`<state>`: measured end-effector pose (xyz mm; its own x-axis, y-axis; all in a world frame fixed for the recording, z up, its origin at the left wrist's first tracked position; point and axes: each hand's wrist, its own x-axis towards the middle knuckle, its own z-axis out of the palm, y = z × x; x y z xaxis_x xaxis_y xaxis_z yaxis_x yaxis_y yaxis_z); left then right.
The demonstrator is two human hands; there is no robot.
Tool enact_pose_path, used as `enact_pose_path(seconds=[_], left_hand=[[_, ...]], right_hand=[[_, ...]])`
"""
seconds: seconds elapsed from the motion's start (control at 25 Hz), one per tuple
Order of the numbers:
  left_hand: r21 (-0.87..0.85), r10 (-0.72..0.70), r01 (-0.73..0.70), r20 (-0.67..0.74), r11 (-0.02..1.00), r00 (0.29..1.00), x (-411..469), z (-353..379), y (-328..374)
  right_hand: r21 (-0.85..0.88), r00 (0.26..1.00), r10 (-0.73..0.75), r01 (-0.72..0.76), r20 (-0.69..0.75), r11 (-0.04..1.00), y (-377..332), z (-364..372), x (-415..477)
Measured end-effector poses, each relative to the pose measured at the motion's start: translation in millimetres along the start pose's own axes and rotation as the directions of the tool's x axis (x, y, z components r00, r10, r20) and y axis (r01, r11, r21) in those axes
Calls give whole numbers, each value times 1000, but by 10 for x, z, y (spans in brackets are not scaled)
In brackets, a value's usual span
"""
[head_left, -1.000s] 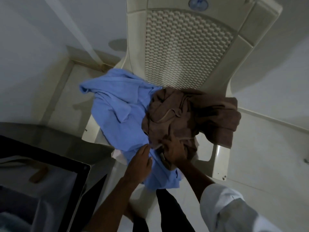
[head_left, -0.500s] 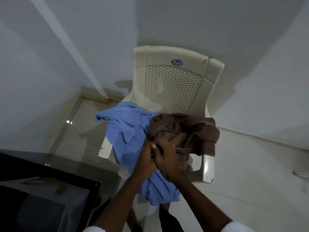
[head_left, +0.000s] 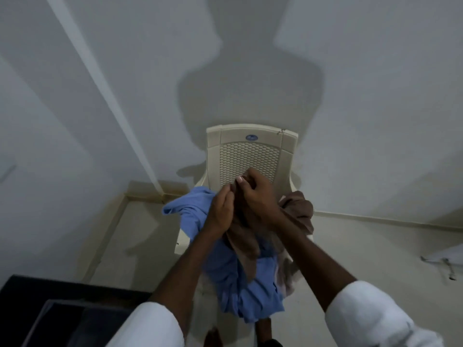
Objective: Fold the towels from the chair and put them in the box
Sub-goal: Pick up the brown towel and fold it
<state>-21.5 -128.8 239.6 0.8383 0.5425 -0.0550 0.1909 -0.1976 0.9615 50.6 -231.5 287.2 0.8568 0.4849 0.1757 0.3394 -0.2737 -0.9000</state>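
Brown terry cloth is bunched in both sets of fingers. The right hand (head_left: 259, 196) curls its fingers (head_left: 250, 182) round the top edge of the brown towel (head_left: 244, 244), thumb pressed against the fold. Just beside it, touching, the left hand (head_left: 220, 212) pinches the same edge with its fingers (head_left: 226, 195) curled in. Both hands are held up in front of the chair's lattice back.

From that grip the brown towel hangs between the forearms. One tail drops over the seat, and another bunch spills to the right, onto the chair arm.

Under it a blue towel (head_left: 233, 289) lies crumpled on the seat of the cream plastic chair (head_left: 250, 154). One corner is thrown out to the left, and the rest droops over the front edge. A paler cloth (head_left: 286, 276) shows at the blue towel's right side; what it is I cannot tell.

White sleeves (head_left: 375, 319) cover both arms above the forearm.

A black box (head_left: 62, 291) sits at the lower left, well apart from the chair. Its inside is too dark to tell what it holds.

The chair stands against a pale wall (head_left: 350, 96), on which the person's shadow falls, on a light floor (head_left: 363, 246).
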Motion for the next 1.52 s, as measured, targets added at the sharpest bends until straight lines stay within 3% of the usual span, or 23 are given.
enact_pose_path(seconds=[0.08, 0.16, 0.24, 0.32, 0.4, 0.56, 0.64, 0.72, 0.8, 1.0, 1.12, 1.28, 1.4, 1.52], left_hand=[[-60, 61, -62, -8, 996, 998, 37, -167, 302], [28, 228, -229, 43, 973, 973, -14, -319, 601], [82, 333, -328, -61, 941, 941, -50, -463, 861], [0, 341, -349, -200, 937, 918, -17, -586, 1114], [-36, 391, -401, -158, 915, 907, -9, -707, 1416], [112, 564, -564, 34, 818, 825, -94, -796, 1768], [191, 574, -574, 58, 797, 817, -89, -801, 1747], [224, 524, -513, 13, 828, 852, -42, -851, 1659], [219, 422, -406, -33, 887, 906, 23, -946, 1551], [193, 244, -249, 47, 949, 969, 51, -1030, 1379], [113, 238, -277, 271, 954, 933, -63, -910, 1395], [44, 291, -367, 525, 929, 800, -119, -742, 1478], [-2, 364, -410, 466, 912, 806, -7, -650, 1451], [-4, 432, -451, 291, 892, 853, 120, -580, 1480]], right_hand=[[43, 986, -79, 73, 149, 996, -210, -220, 2], [39, 956, -99, 92, 277, 995, -271, -422, -48], [-93, 923, -2, 41, 384, 995, -175, -579, -109], [-265, 901, 79, 41, 428, 963, 27, -699, -191], [-337, 930, 61, 70, 362, 939, 174, -766, -276], [-317, 963, 2, 87, 270, 945, 213, -636, -353], [-282, 980, 76, -22, 182, 959, 232, -494, -419], [-113, 985, 171, -170, 6, 979, 199, -435, -492], [68, 971, 212, -206, -112, 976, 164, -459, -491], [198, 971, 107, -64, -215, 978, -335, -601, -278], [198, 975, -43, 88, -219, 976, -710, -608, -161], [211, 977, -214, 211, -10, 954, -1031, -611, -101], [220, 970, -243, 231, 30, 948, -1038, -667, -71], [168, 979, -200, 191, 38, 967, -870, -823, -16]])
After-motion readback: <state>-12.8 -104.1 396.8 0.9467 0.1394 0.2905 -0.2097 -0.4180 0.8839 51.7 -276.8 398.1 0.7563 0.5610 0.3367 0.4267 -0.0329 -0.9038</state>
